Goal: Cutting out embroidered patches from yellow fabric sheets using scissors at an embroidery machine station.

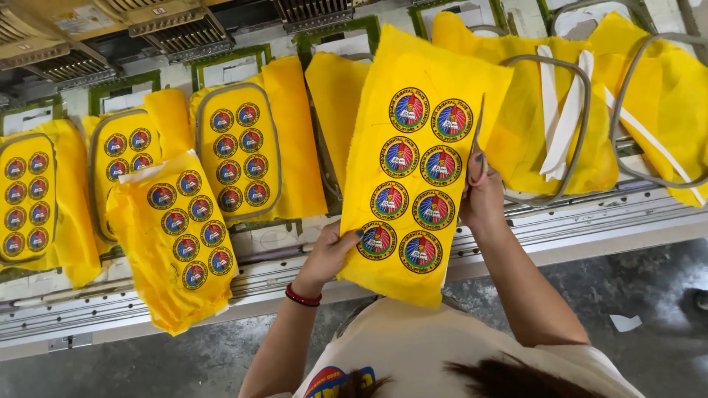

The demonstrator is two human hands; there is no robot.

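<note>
Left hand (330,254) grips the lower left edge of the yellow cloth panel (420,158), held above the worktop (590,221). Right hand (483,195) fingers clenched on small scissors (476,144) at its right edge. Judged: trimming in hand; next cut needs steady tension.

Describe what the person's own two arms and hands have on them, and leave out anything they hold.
Both forearms are bare, with no sleeves reaching them and no gloves. The left hand has a dark red and black bead bracelet around the wrist and dark polish on the thumbnail. The right hand also shows dark nail polish; its wrist is bare.
</note>
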